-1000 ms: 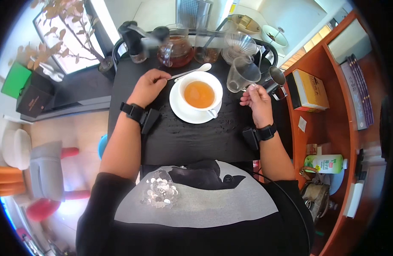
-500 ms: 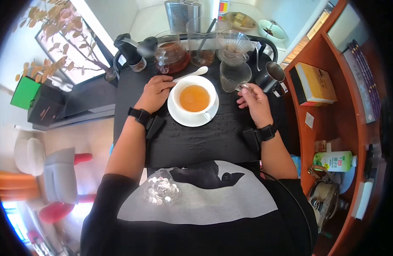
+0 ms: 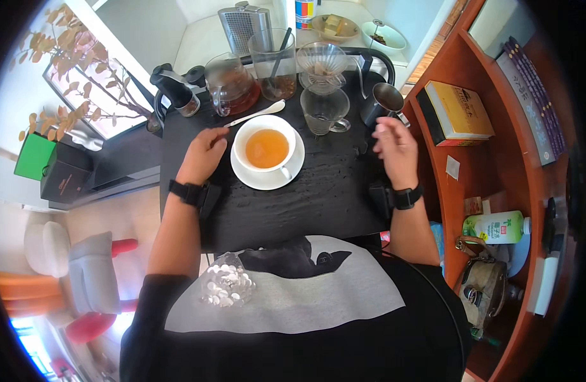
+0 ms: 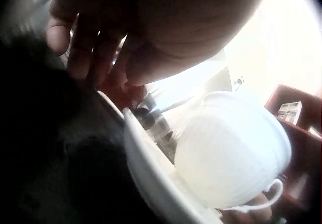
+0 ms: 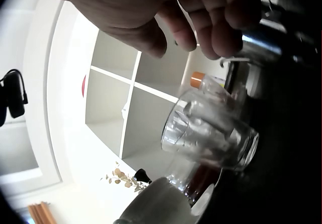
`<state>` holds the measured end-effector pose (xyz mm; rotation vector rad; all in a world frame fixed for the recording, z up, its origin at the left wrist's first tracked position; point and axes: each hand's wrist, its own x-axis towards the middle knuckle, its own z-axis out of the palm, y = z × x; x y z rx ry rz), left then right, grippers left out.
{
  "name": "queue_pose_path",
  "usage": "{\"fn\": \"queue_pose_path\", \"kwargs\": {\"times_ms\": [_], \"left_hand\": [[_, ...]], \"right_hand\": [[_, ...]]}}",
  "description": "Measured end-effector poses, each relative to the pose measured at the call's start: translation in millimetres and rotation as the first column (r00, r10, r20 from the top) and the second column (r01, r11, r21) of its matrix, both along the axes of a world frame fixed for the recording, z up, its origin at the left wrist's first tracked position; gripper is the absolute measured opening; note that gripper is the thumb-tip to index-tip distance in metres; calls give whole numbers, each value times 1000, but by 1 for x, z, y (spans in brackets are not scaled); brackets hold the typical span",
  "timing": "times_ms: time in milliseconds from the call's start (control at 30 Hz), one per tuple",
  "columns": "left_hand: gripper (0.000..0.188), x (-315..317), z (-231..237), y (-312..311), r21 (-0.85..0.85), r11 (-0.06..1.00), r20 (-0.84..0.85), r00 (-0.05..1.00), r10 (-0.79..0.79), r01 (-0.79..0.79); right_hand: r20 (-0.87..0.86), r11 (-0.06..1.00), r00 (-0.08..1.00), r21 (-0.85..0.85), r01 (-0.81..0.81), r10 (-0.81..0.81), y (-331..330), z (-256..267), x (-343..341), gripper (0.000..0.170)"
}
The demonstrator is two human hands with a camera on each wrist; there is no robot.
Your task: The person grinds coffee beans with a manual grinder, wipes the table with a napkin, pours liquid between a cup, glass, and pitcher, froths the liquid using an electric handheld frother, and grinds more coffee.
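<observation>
A white cup (image 3: 275,130) of amber tea stands on its saucer (image 3: 261,181) in the middle of the black table. My left hand (image 3: 202,158) lies to the left of the saucer, its fingers loosely bent beside the handle end of a spoon (image 3: 261,113). Those fingers hang relaxed with nothing between them in the left wrist view. Over the table's right side, my right hand (image 3: 396,146) holds nothing, fingers slightly bent. A clear glass jug with a handle (image 3: 325,109) stands to its left, apart from the fingertips. Just beyond this hand is a metal pitcher (image 3: 385,102).
Along the back stand a hand grinder (image 3: 175,92), a glass teapot (image 3: 232,86) of reddish tea, a tall glass (image 3: 274,70) with a dark stick, and a glass dripper (image 3: 321,63). A wooden shelf (image 3: 446,172) with books (image 3: 462,114) borders the right side.
My right hand has let go of the glass jug's handle and drawn away to the right. The left hand has pulled slightly back from the spoon. The head view has shifted.
</observation>
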<state>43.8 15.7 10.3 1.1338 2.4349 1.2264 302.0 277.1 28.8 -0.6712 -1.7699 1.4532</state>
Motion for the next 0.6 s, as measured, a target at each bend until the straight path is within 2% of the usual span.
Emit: {"fn": "queue_pose_path", "kwargs": {"times_ms": [33, 67, 133, 200, 300, 367, 500, 567, 600], "left_hand": [[27, 3, -2, -3, 6, 1000, 125, 992, 4, -5], [27, 6, -2, -4, -1, 1000, 126, 992, 1, -1], [30, 13, 0, -3, -70, 995, 293, 955, -47, 70], [31, 18, -5, 2, -41, 997, 234, 971, -57, 69], [31, 24, -1, 10, -73, 994, 230, 972, -59, 78], [32, 31, 6, 15, -80, 993, 316, 947, -61, 90], [32, 32, 3, 17, -63, 993, 307, 949, -74, 98], [32, 33, 6, 16, -64, 991, 331, 939, -88, 115], [32, 33, 7, 14, -63, 992, 331, 940, -85, 112]], "right_hand": [[26, 996, 998, 53, 64, -66, 4, 6, 8, 17], [48, 986, 990, 109, 124, -130, 10, 10, 17, 16], [-45, 953, 974, 201, 227, -223, 26, 7, 25, 15], [-23, 901, 948, 305, 308, -317, 44, 3, 32, 17], [-18, 891, 935, 296, 344, -355, 53, -5, 34, 18], [9, 900, 934, 273, 340, -356, 54, -10, 33, 18], [-52, 879, 937, 332, 342, -345, 41, -1, 29, 18], [20, 964, 982, 196, 179, -186, 27, 4, 24, 17], [27, 969, 995, 230, 88, -97, 14, 10, 19, 20]]}}
